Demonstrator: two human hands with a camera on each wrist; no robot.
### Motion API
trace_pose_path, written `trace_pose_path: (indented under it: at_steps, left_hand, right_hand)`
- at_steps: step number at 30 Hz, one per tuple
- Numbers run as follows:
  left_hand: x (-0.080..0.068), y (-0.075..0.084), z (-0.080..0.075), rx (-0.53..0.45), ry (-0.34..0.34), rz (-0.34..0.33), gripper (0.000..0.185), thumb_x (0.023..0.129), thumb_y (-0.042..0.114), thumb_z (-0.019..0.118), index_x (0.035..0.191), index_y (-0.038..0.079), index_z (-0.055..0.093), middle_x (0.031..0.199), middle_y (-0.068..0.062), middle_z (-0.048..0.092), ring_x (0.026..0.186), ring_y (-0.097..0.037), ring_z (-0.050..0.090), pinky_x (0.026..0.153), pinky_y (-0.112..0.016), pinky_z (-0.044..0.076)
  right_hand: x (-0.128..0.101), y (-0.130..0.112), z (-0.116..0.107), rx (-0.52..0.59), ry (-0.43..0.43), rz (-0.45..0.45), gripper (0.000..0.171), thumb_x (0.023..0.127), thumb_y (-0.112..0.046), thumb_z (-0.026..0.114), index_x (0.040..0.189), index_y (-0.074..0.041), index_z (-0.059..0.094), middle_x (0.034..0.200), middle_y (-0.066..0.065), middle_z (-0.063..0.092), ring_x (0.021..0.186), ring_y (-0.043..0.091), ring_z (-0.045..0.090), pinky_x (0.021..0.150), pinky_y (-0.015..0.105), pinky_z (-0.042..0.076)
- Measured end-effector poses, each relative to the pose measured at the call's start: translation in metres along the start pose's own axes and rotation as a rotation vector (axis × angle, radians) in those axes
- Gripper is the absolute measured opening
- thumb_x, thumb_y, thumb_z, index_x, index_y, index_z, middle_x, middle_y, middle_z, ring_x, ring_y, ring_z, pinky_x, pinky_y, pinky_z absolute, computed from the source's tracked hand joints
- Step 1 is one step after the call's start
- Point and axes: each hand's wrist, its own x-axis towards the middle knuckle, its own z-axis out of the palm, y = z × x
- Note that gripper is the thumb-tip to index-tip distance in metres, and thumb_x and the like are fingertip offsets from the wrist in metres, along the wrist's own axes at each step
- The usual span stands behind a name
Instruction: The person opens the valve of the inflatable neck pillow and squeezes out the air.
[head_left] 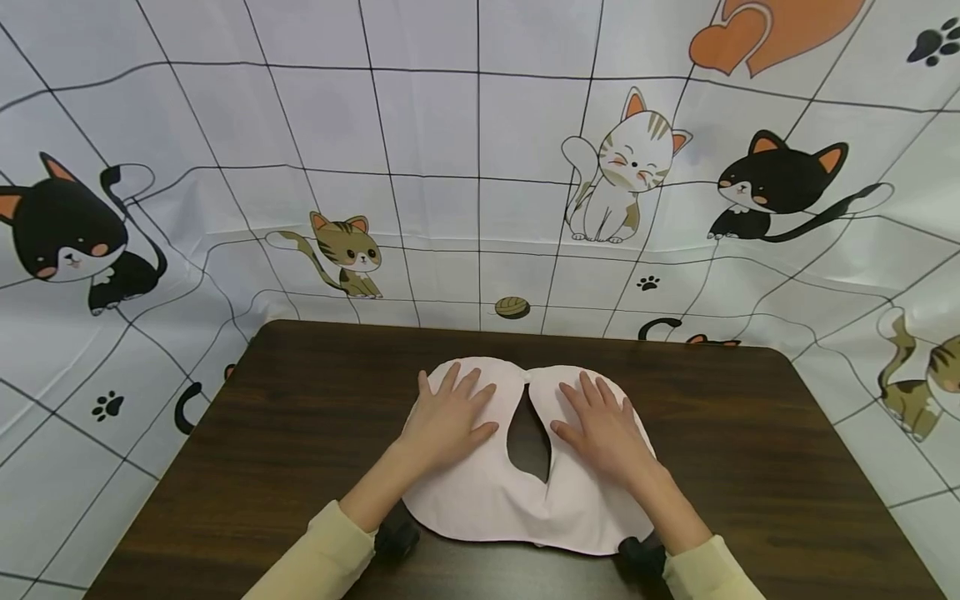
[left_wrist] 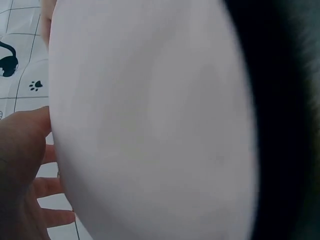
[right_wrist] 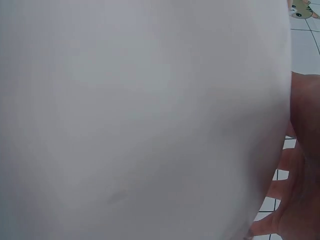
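Observation:
A pale pink bib (head_left: 480, 508) lies on the brown table, its two rounded lobes meeting at the far side above a drop-shaped neck opening. On its left lobe rests my left hand (head_left: 446, 421), palm down with the fingers spread. My right hand (head_left: 603, 429) lies the same way on the right lobe, thumb toward the opening. Pink fabric (left_wrist: 150, 120) fills most of the left wrist view, with the left thumb and fingers at its left edge. In the right wrist view the fabric (right_wrist: 150, 110) also dominates, and the right fingers show at the right.
The dark wood table (head_left: 300, 433) extends around the bib, with a far edge and rounded corners. Behind and beside it hangs a white gridded sheet (head_left: 427, 208) printed with cartoon cats, paw prints and hearts. Black wrist devices (head_left: 397, 537) sit under both forearms near the bib's front edge.

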Motion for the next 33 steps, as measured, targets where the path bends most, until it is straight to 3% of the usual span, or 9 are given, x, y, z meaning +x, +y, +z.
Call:
trace_pose_path:
  at_steps: [11,33]
  left_hand:
    - [-0.010,-0.002,0.017,-0.166,-0.049,-0.001,0.056,0.102,0.048,0.059,0.151,0.021,0.053,0.162,-0.012,0.037,0.150,-0.043,0.027,0.106,-0.076,0.029]
    - [-0.015,-0.003,0.023,-0.209,0.004,0.006,0.052,0.101,0.038,0.062,0.150,0.021,0.054,0.162,-0.012,0.037,0.148,-0.043,0.031,0.106,-0.075,0.029]
  right_hand:
    - [-0.006,-0.003,0.010,0.022,-0.027,0.033,0.065,0.100,-0.044,0.063,0.153,-0.010,0.048,0.162,0.027,0.030,0.149,0.049,0.024,0.106,0.080,0.020]
    - [-0.011,-0.003,0.013,0.001,-0.013,0.014,0.063,0.100,-0.041,0.065,0.151,-0.008,0.050,0.159,0.027,0.035,0.146,0.049,0.030,0.106,0.077,0.023]
